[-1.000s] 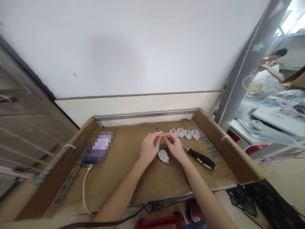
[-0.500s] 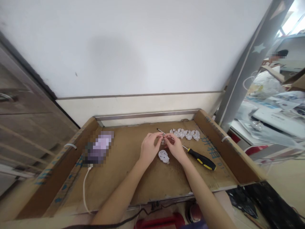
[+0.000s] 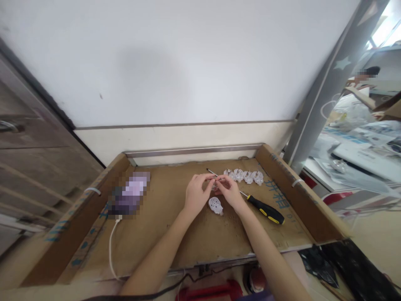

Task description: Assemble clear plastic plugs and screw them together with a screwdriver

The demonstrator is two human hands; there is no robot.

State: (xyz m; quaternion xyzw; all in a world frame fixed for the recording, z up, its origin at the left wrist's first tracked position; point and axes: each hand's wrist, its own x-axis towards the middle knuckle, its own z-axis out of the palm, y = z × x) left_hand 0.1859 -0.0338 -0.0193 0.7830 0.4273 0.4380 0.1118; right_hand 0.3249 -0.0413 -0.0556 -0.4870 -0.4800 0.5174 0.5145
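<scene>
Brown cardboard lines the counter (image 3: 213,242). Black-and-yellow screwdriver (image 3: 266,210): handle toward near right corner, shaft running behind the right hand (image 3: 230,191). White plastic plug piece (image 3: 215,206) lies flat, mid-width, just nearer than the fingertips. Left hand (image 3: 198,191) and right hand pinch a small clear part (image 3: 214,187) between them; details hidden. Step in hand (judged): fine two-handed adjustment of that part. Next move likely calls for a light, steady pinch. Beyond: four clear pinned plug pieces (image 3: 248,177), row toward far right corner.
</scene>
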